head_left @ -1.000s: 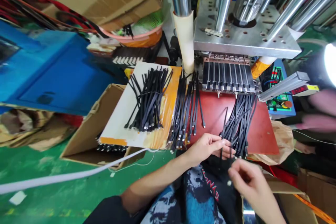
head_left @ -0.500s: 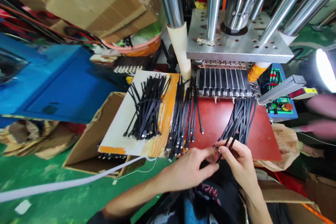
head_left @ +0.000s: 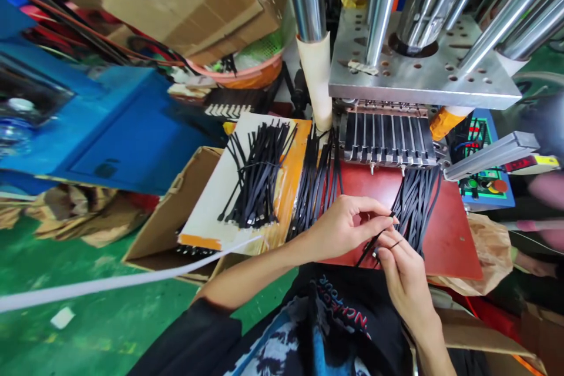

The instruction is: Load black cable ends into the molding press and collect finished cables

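Observation:
My left hand (head_left: 350,226) has thumb and index finger pinched on a thin black cable (head_left: 368,248), close to my right fingertips. My right hand (head_left: 405,270) is curled round black cable too, and a small metal connector tip shows beside its thumb. Whether both hands hold the same cable I cannot tell. Just beyond them, a bunch of flat black cables (head_left: 416,205) hangs from the slotted metal mould (head_left: 390,140) onto the red board (head_left: 453,241). To the left lie loose cables (head_left: 311,188) and a bundle (head_left: 259,179) on a white board (head_left: 211,217).
The press plate (head_left: 423,85) with its steel columns stands above the mould. A control box (head_left: 484,158) with buttons is at right, behind a metal bar (head_left: 493,155). An open carton (head_left: 171,211) sits below left. Another person's hand (head_left: 549,194) shows blurred at the right edge.
Both hands have risen a little toward the hanging cables, and the left has moved right to meet the right fingertips. The view has shifted slightly, so the surroundings appear further right.

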`<state>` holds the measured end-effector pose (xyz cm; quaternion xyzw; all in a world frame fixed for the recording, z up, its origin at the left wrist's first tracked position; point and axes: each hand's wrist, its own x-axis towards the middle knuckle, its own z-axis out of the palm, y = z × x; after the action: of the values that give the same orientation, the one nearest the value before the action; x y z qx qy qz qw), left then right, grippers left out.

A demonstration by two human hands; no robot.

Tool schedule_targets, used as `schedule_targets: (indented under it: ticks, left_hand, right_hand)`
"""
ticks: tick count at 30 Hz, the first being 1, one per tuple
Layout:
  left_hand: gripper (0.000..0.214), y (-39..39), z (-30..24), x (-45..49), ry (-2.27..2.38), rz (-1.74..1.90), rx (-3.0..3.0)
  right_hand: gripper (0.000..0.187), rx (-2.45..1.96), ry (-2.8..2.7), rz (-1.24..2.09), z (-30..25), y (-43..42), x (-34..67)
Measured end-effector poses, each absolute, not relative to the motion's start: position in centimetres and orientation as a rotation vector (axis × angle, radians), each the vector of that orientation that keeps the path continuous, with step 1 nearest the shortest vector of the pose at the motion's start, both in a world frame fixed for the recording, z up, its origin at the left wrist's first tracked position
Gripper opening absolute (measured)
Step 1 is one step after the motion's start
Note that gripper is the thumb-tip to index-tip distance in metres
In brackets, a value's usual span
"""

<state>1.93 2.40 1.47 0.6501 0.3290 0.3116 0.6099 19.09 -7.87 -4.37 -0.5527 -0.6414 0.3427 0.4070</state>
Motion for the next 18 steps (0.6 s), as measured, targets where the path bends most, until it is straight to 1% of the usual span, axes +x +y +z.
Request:
schedule_targets:
  ticks: [2,6,8,10,14,18]
  left_hand:
    - [0.020,2.4,1.5,1.4,0.782,0.717,1.474]
    - [0.021,2.4,1.5,0.4,0.772,0.709,1.414]
    - [0.024,2.4,1.4,0.0,0.785,0.715,1.423]
    - [0.029,2.5,1.4,-0.2,0.787,0.742,1.454]
    - [0.033,2.6,1.6,-0.6,0.735,0.819,1.516]
    - [0.027,2.6,1.8,-1.1,0.718,0.844,1.626]
  right_hand:
    - [0.033,-1.443,-1.597,0.841,-4.1,-8.1,19.9]
    - [0.043,-1.431,-1.673,0.955,-2.2,-8.1,21.5]
    - [0.045,-1.409,-1.731,0.969,-1.1,-7.7,21.7]
    - [0.042,-1.385,-1.757,0.941,-0.4,-7.0,21.4]
    - [0.023,-1.312,-1.781,0.885,0.1,-5.5,19.9]
    - [0.032,-1.315,-1.775,0.855,0.4,-4.5,18.6]
